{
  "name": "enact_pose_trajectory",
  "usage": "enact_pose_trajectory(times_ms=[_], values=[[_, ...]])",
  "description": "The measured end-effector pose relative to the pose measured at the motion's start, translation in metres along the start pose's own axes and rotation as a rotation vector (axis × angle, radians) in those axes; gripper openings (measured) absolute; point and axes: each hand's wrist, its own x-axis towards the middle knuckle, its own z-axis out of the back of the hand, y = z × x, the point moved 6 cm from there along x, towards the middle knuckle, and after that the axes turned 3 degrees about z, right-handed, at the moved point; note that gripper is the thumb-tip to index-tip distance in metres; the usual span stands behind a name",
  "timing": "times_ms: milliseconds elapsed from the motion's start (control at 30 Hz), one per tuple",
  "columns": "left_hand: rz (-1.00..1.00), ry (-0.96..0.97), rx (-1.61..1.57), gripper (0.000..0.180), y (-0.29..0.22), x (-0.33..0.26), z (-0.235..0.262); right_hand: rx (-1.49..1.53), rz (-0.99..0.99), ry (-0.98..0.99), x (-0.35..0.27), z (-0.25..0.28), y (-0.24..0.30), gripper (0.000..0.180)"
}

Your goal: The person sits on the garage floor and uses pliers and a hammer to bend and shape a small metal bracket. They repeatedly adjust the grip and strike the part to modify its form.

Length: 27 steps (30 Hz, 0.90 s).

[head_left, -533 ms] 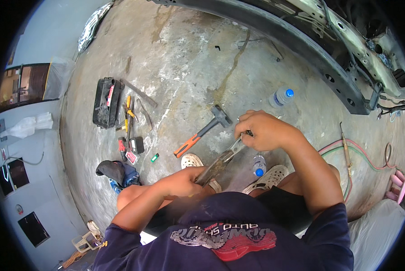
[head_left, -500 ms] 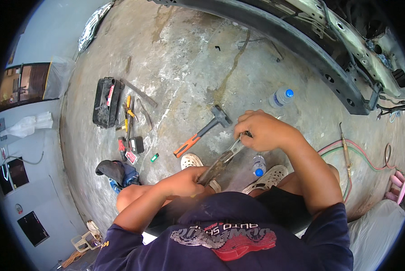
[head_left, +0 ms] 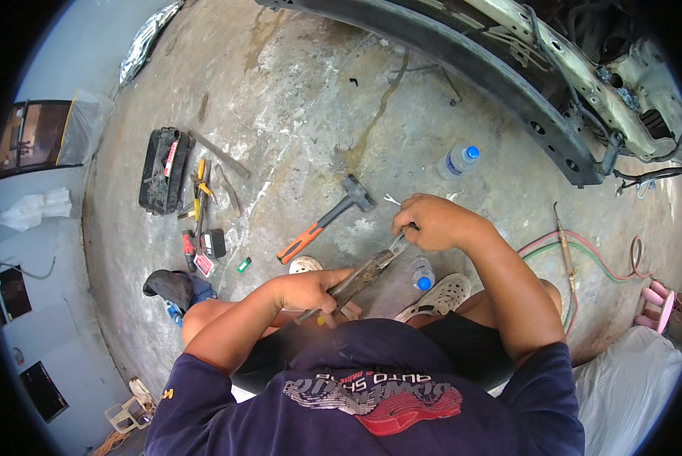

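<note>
A long, narrow metal piece (head_left: 360, 277), dark and worn along most of its length with a shinier end, is held slantwise over my lap. My left hand (head_left: 304, 292) is closed round its lower, darker part. Up at the bright end, my right hand (head_left: 432, 221) grips it with curled fingers, and its tip is hidden in the fist. A small white forked thing (head_left: 392, 199) shows just past my right knuckles; whether I hold it or it lies on the floor, I cannot tell. Beyond my hands lies a hammer (head_left: 327, 218) with an orange and black handle.
Water bottles with blue caps stand by my right shoe (head_left: 423, 273) and farther off (head_left: 459, 162). A black tool tray (head_left: 163, 171), pliers (head_left: 201, 186) and a red tool (head_left: 188, 247) are to the left. At right lie a torch (head_left: 565, 247) and hoses; a car frame beam (head_left: 508, 102) crosses above.
My left hand has shifted slightly up and left, and its grip on the metal piece shows more openly. My right hand keeps its hold. The whole view has swung a little, moving the floor things left.
</note>
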Motion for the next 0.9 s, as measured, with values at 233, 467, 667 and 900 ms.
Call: enact_pose_trajectory(times_ms=[233, 467, 667, 900], values=[[-0.053, -0.079, -0.01, 0.085, -0.013, 0.014, -0.01, -0.134, 0.174, -0.148, 0.001, 0.014, 0.029, 0.018], [-0.048, -0.274, -0.21, 0.079, 0.0, 0.035, -0.007, -0.372, 0.28, -0.147, 0.004, 0.021, 0.082, 0.008], [-0.188, -0.438, 0.178, 0.078, -0.017, 0.032, 0.001, -0.513, 0.276, -0.211, 0.002, 0.024, 0.1, 0.014], [-0.026, -0.457, 0.222, 0.078, -0.031, 0.019, 0.001, -0.432, 0.116, -0.214, -0.006, 0.026, 0.091, 0.018]])
